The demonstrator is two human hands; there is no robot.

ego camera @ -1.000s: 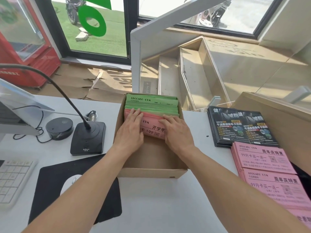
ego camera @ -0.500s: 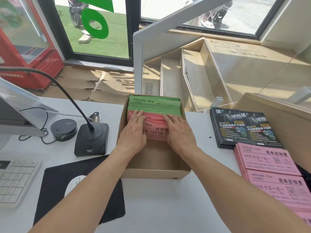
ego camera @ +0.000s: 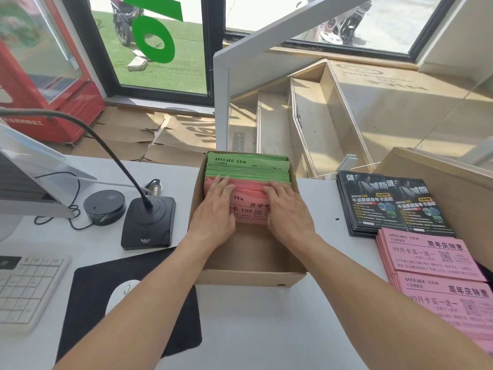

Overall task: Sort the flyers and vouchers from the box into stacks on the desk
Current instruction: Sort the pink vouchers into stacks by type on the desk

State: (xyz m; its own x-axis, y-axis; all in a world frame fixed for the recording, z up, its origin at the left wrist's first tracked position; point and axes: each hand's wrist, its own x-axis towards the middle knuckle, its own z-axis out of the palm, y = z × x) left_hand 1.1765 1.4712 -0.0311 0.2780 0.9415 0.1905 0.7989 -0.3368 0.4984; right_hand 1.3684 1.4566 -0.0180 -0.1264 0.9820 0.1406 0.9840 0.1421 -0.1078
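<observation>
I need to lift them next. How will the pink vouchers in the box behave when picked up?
Probably floppy: the pink vouchers look like thin paper. Loose sheets may slide or fan apart, so both hands help.

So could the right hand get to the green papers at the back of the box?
Probably yes. The right hand lies on the pink vouchers, just in front of the green vouchers, which are uncovered in the open box.
</observation>
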